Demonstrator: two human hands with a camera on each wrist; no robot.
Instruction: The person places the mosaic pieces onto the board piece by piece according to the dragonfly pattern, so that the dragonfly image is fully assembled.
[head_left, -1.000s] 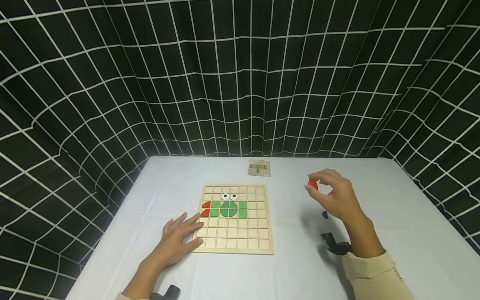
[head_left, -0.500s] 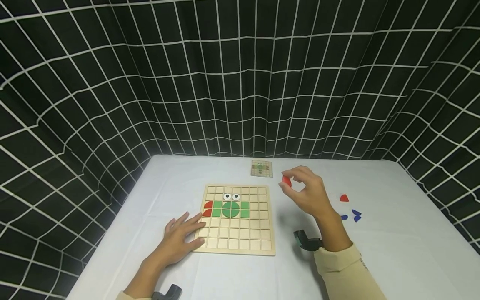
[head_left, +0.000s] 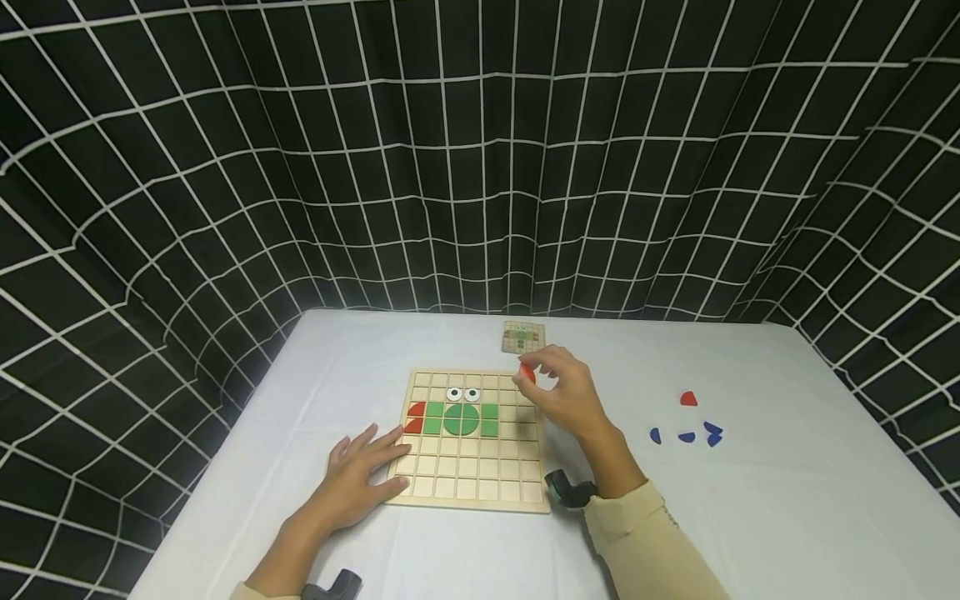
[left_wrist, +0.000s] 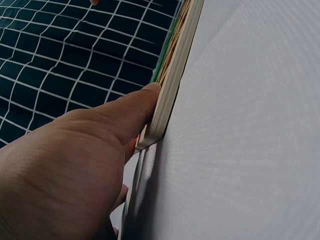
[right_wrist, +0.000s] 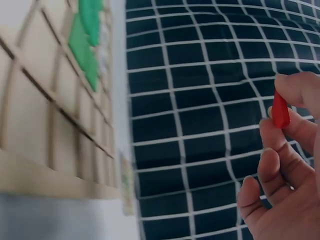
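My right hand [head_left: 564,392] pinches a red quarter-circle piece [right_wrist: 281,111] between thumb and fingertips, above the upper right corner of a wooden grid board [head_left: 465,467]. My left hand [head_left: 360,477] lies with spread fingers at the board's left edge; in the left wrist view its thumb [left_wrist: 135,107] touches the board's side [left_wrist: 172,80]. On the board are two red pieces [head_left: 415,418] at the left, green squares [head_left: 490,419], a green circle made of quarter pieces [head_left: 461,419], and two round eye pieces [head_left: 463,393].
Behind the board lies a small pattern card [head_left: 522,337] with a similar figure. At the right of the white table [head_left: 750,517] are another red piece [head_left: 688,398] and several blue pieces [head_left: 687,437]. A black gridded curtain [head_left: 420,167] surrounds the table.
My right hand has moved left with the red piece, from the table's right side to over the board, uncovering the loose red and blue pieces. The left hand has stayed at the board's edge.
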